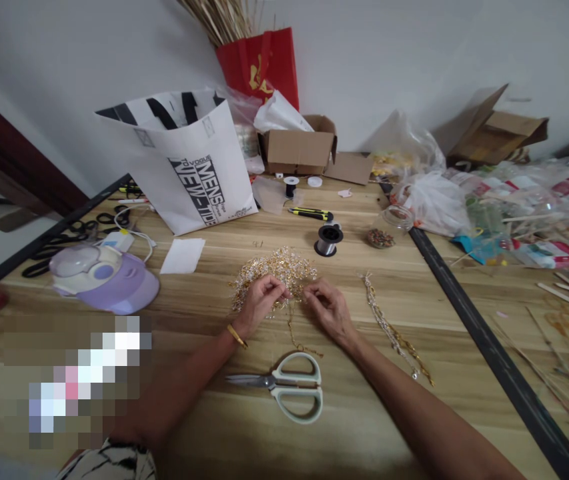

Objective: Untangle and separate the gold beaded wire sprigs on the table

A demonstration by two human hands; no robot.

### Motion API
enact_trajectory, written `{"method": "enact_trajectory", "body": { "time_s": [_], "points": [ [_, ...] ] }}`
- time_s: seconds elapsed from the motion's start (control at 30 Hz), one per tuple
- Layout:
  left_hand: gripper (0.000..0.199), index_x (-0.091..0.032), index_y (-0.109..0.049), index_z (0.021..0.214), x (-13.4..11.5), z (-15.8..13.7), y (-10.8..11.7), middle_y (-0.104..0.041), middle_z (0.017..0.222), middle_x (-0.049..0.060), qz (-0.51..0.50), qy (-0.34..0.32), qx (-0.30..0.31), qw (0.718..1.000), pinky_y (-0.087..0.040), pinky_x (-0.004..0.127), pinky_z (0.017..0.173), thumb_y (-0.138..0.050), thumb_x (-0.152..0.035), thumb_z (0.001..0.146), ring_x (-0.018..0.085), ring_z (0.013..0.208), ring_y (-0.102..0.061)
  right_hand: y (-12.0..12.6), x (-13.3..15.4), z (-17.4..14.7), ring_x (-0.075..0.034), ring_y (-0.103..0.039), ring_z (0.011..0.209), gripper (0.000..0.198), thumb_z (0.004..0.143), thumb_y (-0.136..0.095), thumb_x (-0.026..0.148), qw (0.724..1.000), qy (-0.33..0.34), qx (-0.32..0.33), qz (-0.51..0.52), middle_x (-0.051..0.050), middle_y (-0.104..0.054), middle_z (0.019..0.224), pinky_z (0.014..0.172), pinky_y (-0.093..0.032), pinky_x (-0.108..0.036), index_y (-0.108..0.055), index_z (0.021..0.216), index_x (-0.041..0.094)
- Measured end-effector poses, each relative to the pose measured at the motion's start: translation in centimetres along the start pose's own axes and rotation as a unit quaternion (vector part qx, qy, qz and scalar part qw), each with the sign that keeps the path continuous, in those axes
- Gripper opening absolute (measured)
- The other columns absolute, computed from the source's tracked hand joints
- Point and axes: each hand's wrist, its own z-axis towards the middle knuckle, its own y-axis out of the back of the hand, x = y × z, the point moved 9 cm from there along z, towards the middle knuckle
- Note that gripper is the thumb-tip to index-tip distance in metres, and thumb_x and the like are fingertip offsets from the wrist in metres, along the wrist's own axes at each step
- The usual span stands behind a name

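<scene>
Left hand (263, 297): over the pile, fingers curled and thumb close to the forefinger; whether the tips pinch something is too small to tell; a gold bracelet (237, 337) circles the wrist.
Right hand (328, 307): just beside the pile's right edge, facing the left hand across a narrow gap; fingers bent inward, thumb near the forefinger; what it has hold of, if anything, cannot be told.
Bead pile (284, 260): gold and clear glittering pieces heaped on the bench (189, 413), beneath and beyond the hands.
Gold chain (291, 327): thin, running from the pile's near edge toward the scissors; whether its far end is in the fingers is unclear.
Scissors (275, 382): pale green handles, lying nearer the wearer than the pile; blades pointing left.
Finished-looking strands (389, 327): silver and gold, stretched out side by side to the right of the right hand.
Wire spool (328, 241): black-flanged, upright behind the pile; a dish of small beads (381, 239) sits to its right; a yellow-and-black cutter (311, 214) lies behind it.
Left side: a white paper sheet (183, 256), with a lilac container (109, 283) beside it.
Back: a white printed bag (199, 160), a cardboard box (297, 150) and a red bag (279, 67).
</scene>
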Motion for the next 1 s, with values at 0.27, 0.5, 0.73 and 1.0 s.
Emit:
{"method": "enact_trajectory", "body": {
  "time_s": [0.27, 0.5, 0.73, 1.0],
  "points": [
    [0.016, -0.012, -0.056, 0.071, 0.9, 0.0, -1.1, -0.066, 0.075, 0.005, 0.023, -0.013, 0.058, 0.998, -0.044, 0.021, 0.056, -0.058, -0.027, 0.078, 0.010, 0.061, -0.059, 0.4, -0.8, 0.0, -0.012, -0.048, 0.059, 0.021, 0.084, -0.056, 0.036, 0.987, -0.079, -0.021, 0.138, 0.000, -0.052, 0.066, 0.052, -0.038, -0.023, -0.058, 0.075, 0.017],
    [0.020, -0.013, -0.050, 0.072, 1.7, -0.9, -3.3, -0.066, 0.067, 0.004, -0.015, 0.045, 0.165, 0.985, -0.041, 0.018, 0.047, -0.058, -0.031, 0.079, 0.008, 0.049, -0.057, -0.2, -1.7, -0.1, -0.011, -0.049, 0.048, 0.027, 0.083, -0.057, 0.046, 0.957, -0.148, 0.000, 0.249, 0.001, -0.056, 0.059, 0.046, -0.042, -0.023, -0.058, 0.082, 0.018],
    [0.025, -0.014, -0.051, 0.074, 1.7, -1.0, -3.6, -0.065, 0.062, 0.003, -0.024, 0.064, 0.176, 0.982, -0.044, 0.019, 0.049, -0.058, -0.037, 0.081, 0.011, 0.053, -0.061, -0.4, -2.9, 0.1, -0.010, -0.052, 0.049, 0.028, 0.078, -0.061, 0.046, 0.927, -0.180, -0.014, 0.328, -0.004, -0.066, 0.087, 0.043, -0.042, -0.022, -0.054, 0.077, 0.020],
    [0.020, -0.013, -0.049, 0.071, 1.6, -0.7, -2.9, -0.068, 0.073, 0.006, -0.027, 0.059, 0.138, 0.988, -0.045, 0.019, 0.049, -0.058, -0.029, 0.080, 0.011, 0.055, -0.062, -0.1, -4.0, 0.3, -0.011, -0.054, 0.052, 0.023, 0.076, -0.062, 0.038, 0.877, -0.227, -0.038, 0.423, -0.002, -0.065, 0.081, 0.042, -0.040, -0.020, -0.046, 0.074, 0.021]
  ]
}}
